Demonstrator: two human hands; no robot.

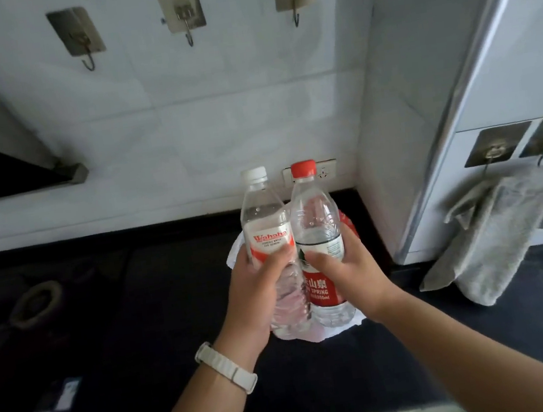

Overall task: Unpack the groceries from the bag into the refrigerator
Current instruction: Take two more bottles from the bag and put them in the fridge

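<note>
Up high, left hand clutched the white-capped bottle, right hand gripped the red-capped bottle, bag mostly hidden behind both.

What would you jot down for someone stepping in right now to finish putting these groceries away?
Left hand: closed around the white-capped water bottle.
Right hand: closed around the red-capped water bottle.
Both bottles are upright, side by side, held just above the plastic bag on the dark counter.
Done: two bottles lifted out of the bag.
Left: carry both to the refrigerator, apparently the white appliance on the right, and put them inside. Its door cannot be seen from here. Then check the bag; its contents are hidden behind the bottles.
</note>
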